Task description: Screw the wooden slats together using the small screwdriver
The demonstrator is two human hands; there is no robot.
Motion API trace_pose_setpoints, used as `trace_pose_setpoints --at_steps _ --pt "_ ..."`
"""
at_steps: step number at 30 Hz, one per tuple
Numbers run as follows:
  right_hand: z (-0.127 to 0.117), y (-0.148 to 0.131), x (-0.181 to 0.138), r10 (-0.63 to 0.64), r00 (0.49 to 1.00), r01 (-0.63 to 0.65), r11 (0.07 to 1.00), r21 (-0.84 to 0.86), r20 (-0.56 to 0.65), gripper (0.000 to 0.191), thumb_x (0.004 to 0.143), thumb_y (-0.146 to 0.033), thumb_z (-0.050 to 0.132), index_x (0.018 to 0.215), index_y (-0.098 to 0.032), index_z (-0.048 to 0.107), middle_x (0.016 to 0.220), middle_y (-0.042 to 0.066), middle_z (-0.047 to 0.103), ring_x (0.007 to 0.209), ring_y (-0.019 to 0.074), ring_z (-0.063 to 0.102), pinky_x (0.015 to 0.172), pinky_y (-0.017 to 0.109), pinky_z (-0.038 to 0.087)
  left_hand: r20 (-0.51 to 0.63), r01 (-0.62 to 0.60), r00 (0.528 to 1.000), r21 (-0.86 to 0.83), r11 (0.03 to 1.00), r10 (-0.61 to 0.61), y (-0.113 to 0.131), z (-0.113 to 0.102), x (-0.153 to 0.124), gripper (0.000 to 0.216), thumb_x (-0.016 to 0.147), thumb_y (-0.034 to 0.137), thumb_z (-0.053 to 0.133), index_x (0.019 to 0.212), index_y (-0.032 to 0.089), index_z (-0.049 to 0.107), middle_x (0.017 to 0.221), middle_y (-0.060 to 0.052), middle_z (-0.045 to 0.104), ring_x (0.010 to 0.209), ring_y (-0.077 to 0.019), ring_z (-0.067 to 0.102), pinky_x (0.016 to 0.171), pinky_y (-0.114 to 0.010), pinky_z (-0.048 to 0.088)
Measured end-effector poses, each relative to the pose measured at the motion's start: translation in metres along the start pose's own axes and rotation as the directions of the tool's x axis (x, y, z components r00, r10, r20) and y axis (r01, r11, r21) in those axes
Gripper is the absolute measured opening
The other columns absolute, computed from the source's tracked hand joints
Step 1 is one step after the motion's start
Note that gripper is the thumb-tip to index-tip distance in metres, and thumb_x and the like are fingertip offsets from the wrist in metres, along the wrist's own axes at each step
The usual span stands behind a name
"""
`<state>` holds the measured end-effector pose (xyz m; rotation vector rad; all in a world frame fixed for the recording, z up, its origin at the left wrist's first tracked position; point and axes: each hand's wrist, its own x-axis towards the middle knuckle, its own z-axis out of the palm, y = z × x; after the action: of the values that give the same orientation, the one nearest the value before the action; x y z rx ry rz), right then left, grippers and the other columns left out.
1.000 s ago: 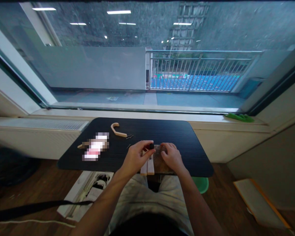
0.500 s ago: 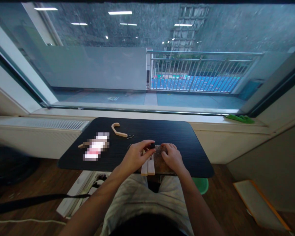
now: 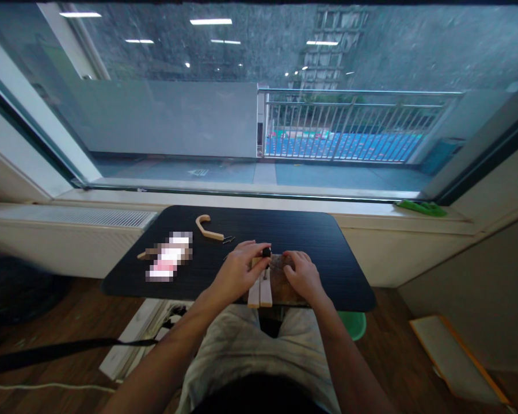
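Note:
My left hand (image 3: 240, 269) pinches a small black knob-like piece (image 3: 266, 252) between thumb and fingertips. That piece is too small to make out fully. Just below it, two pale wooden strips (image 3: 265, 294) lie side by side at the table's near edge, with a thin dark rod or screw on the right one. Under them is a brown, worn board (image 3: 280, 294). Resting on the board's right part, my right hand (image 3: 303, 275) has its thumb apart from its fingers and holds nothing I can see.
On the dark table (image 3: 332, 253) lie a curved wooden hook (image 3: 207, 229) and several screws (image 3: 228, 239). A blurred-out item (image 3: 169, 257) is at the left. Beyond stand the sill and window; a green bin (image 3: 357, 325) is below right, a green cloth (image 3: 421, 208) on the sill.
My left hand has shifted slightly left and away from me with the black piece, and its fingers are straighter. My right hand stays in place.

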<state>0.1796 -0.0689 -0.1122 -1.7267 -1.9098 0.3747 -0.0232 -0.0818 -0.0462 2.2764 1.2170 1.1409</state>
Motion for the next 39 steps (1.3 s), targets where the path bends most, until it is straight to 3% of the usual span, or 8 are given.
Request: trace_pose_setpoints --at_steps 4,10,17,24,32,36,39 --pt "0.0 -0.001 0.0 0.007 1.0 -0.007 1.0 -0.001 0.003 0.035 0.082 -0.015 0.05 0.112 -0.022 0.066 0.118 0.007 0.066 0.117 0.0235 0.054 0.099 0.037 0.042 0.052 0.025 0.998 -0.032 0.999 -0.024 0.001 0.0 0.001 0.032 0.089 0.025 0.06 0.12 0.019 0.069 0.109 -0.008 0.076 0.128 -0.0287 0.058 0.104 -0.044 0.051" --pt "0.0 0.001 0.0 0.004 1.0 -0.004 1.0 0.003 0.002 0.036 0.082 -0.015 0.051 0.114 -0.024 0.066 0.118 0.007 0.066 0.118 0.0236 0.053 0.1 0.037 0.041 0.057 0.041 0.998 -0.11 0.993 -0.035 0.008 -0.001 0.002 0.034 0.088 0.02 0.059 0.12 0.02 0.068 0.111 -0.007 0.076 0.095 -0.0202 0.073 0.093 -0.033 0.056" --pt "0.0 0.0 0.0 0.003 1.0 -0.003 1.0 -0.004 0.01 0.034 0.083 -0.015 0.05 0.113 -0.022 0.065 0.119 0.008 0.066 0.118 0.0233 0.053 0.1 0.037 0.041 0.111 0.079 0.991 -0.089 0.993 -0.069 0.011 -0.005 0.003 0.035 0.09 0.022 0.058 0.124 0.02 0.066 0.098 -0.005 0.078 0.084 -0.0186 0.074 0.081 -0.027 0.057" --pt "0.0 0.001 0.0 0.0 1.0 0.001 1.0 -0.003 0.01 0.033 0.083 -0.016 0.05 0.112 -0.023 0.065 0.119 0.007 0.066 0.116 0.0233 0.053 0.099 0.037 0.042 0.115 0.0 0.993 -0.089 0.996 0.01 0.006 -0.003 0.003 0.031 0.087 0.027 0.065 0.116 0.018 0.069 0.104 -0.008 0.077 0.091 -0.02 0.073 0.086 -0.031 0.057" --pt "0.0 0.001 0.0 0.001 1.0 -0.001 1.0 -0.01 0.001 0.034 0.083 -0.016 0.05 0.112 -0.022 0.066 0.118 0.009 0.066 0.118 0.0246 0.053 0.099 0.038 0.042 0.099 -0.064 0.993 -0.014 0.998 0.065 0.011 -0.004 0.007 0.035 0.09 0.019 0.058 0.125 0.022 0.064 0.096 -0.004 0.072 0.084 -0.0161 0.069 0.08 -0.028 0.055" --pt "0.0 0.001 0.0 -0.003 1.0 0.003 1.0 -0.015 0.006 0.033 0.084 -0.017 0.05 0.112 -0.022 0.065 0.117 0.008 0.066 0.117 0.024 0.054 0.099 0.037 0.042 0.071 -0.108 0.992 -0.006 0.994 0.108 0.01 -0.003 0.007 0.032 0.089 0.025 0.065 0.121 0.022 0.066 0.103 -0.006 0.072 0.093 -0.0189 0.069 0.085 -0.03 0.055" --pt "0.0 0.0 0.0 -0.001 1.0 0.001 1.0 -0.008 0.004 0.033 0.084 -0.016 0.049 0.112 -0.022 0.065 0.118 0.008 0.066 0.118 0.0244 0.053 0.1 0.038 0.042 0.052 -0.101 0.994 0.023 0.995 0.1 0.008 0.0 0.007 0.029 0.09 0.027 0.066 0.117 0.021 0.068 0.098 -0.006 0.073 0.087 -0.0185 0.07 0.081 -0.03 0.055"
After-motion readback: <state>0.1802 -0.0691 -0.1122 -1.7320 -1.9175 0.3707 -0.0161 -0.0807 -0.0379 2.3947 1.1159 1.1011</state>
